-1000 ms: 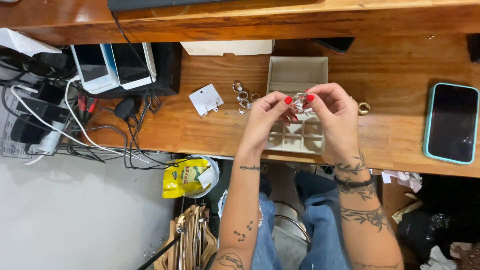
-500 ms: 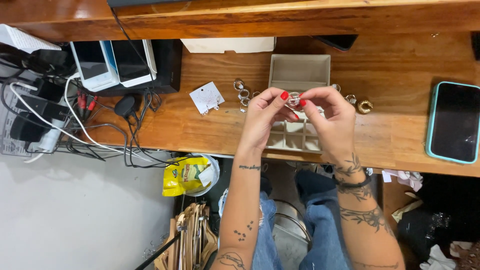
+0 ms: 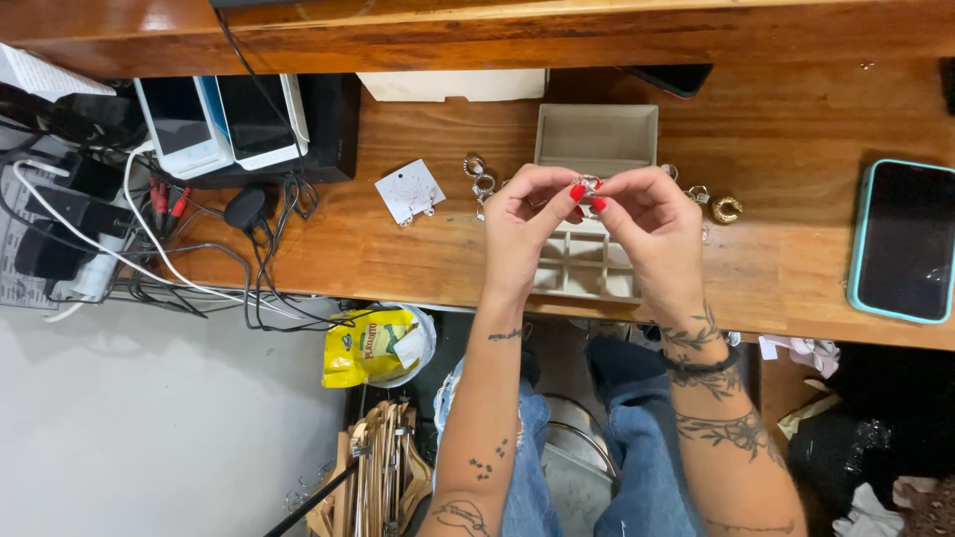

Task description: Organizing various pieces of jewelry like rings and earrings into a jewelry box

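Both hands met above the long reddish-brown wooden desk [image 3: 796, 129], the left hand [image 3: 522, 224] and right hand [image 3: 652, 224] each pinching, with red-nailed fingertips, one small silver ring-like jewellery piece [image 3: 589, 185] held between them. Directly beneath lay the open beige compartmented jewellery box [image 3: 595, 149], lid raised toward the far edge. To the right rested a dark smartphone in a teal case [image 3: 900, 241], well apart from the hands. Left of the box lay a small white earring card [image 3: 410, 191]. Loose silver rings [image 3: 479, 175] sat just beside the box's left side; a gold chunky earring [image 3: 727, 209] sat near its right side
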